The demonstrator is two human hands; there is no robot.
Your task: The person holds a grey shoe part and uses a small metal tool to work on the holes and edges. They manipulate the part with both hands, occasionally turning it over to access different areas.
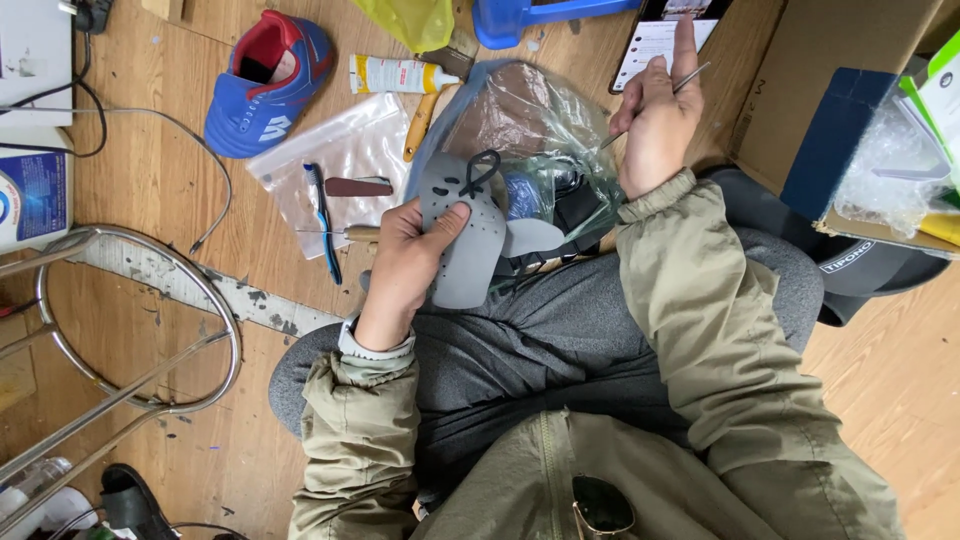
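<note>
1. A grey perforated shoe upper piece point(468, 232) with a dark lace loop at its top sat over the person's lap, above the wooden floor point(150, 200)
2. The left hand point(408, 262) had its grip pinching that piece, thumb on the face, fingers behind
3. The right hand point(655, 125) was raised, its grip pressed together on a thin metal needle tool point(660, 103), forefinger stretched onto a phone screen point(662, 38)
4. Between the hands lay a clear plastic bag point(535, 135) of dark parts
5. Left of it, a flat clear pouch point(345, 165) carried a blue toothbrush point(322, 222); beyond stood a glue tube point(400, 74) and a blue-and-red shoe point(268, 80)
6. A cardboard box point(830, 60) stood near the floor's right edge
</note>
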